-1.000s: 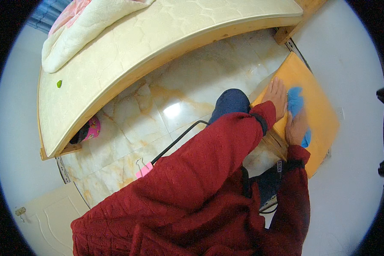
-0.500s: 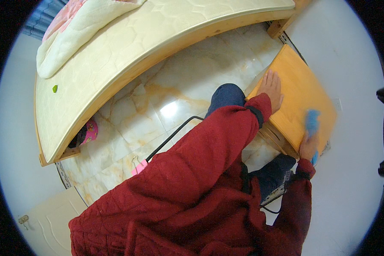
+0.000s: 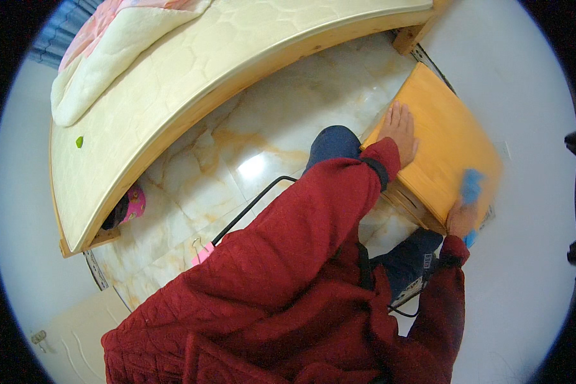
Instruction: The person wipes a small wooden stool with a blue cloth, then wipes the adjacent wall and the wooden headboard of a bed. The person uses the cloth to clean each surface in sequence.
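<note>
A small wooden cabinet (image 3: 438,121) with a smooth orange-yellow top stands at the right, against the wall. Flat on its near left part lies my left hand (image 3: 400,131), fingers stretched out and holding nothing. My right hand (image 3: 461,217) is at the cabinet's near right edge, closed on a blue cloth (image 3: 472,184). Part of the cloth spreads on the top beyond my fingers, blurred by motion, and another bit shows below the hand. The fingers of the right hand are partly hidden by the cloth and blur.
A bed with a cream mattress (image 3: 237,45) curves across the back left, bearing a folded quilt (image 3: 121,64) and a small green object (image 3: 79,142). Beside my left arm are a black metal bar (image 3: 253,206) and a pink clip (image 3: 203,253). A white wall (image 3: 531,211) borders the right.
The whole view has shifted slightly. My right hand and the blue cloth stay near the same part of the cabinet top, with small movement. My left hand still rests flat.
</note>
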A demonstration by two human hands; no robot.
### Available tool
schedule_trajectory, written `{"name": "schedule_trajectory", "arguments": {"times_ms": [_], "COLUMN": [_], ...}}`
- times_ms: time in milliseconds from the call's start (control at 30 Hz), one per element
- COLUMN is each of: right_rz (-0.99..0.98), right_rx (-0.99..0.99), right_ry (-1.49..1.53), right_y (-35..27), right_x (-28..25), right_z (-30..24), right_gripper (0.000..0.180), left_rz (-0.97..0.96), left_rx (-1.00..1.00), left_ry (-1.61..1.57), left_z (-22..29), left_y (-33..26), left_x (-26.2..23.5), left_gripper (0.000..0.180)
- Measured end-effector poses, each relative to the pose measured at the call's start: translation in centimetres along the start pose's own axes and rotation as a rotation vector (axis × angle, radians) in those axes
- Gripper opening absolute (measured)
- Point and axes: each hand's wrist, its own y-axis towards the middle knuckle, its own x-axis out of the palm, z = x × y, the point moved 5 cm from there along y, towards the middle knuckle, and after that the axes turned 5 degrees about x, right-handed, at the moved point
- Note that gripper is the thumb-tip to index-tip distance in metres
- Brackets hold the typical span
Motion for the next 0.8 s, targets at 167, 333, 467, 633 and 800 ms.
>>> {"name": "schedule_trajectory", "arguments": {"times_ms": [167, 333, 467, 633, 800], "right_rz": [-0.081, 0.002, 0.010, 0.000, -0.032], "right_rx": [-0.073, -0.289, -0.445, -0.423, -0.290], "right_ry": [0.044, 0.138, 0.227, 0.311, 0.289], "right_y": [-1.0, -2.1, -2.7, -2.1, -0.4], "right_x": [0.9, -0.4, -1.3, -1.3, 0.5], "right_z": [-3.4, -10.3, -14.6, -14.7, -10.3], "right_gripper": [0.056, 0.056, 0.056, 0.056, 0.056], "left_rz": [0.052, 0.077, 0.032, 0.038, 0.084], "left_rx": [0.011, 0.023, 0.033, 0.045, 0.032], "left_ry": [0.018, -0.003, 0.040, 0.053, -0.031], "left_z": [-0.2, -0.4, -0.3, -0.3, -0.5], "left_y": [0.1, 0.1, 0.1, 0.0, -0.2], "left_x": [0.0, 0.0, 0.1, -0.1, -0.2], "left_gripper": [0.067, 0.067, 0.067, 0.067, 0.065]}}
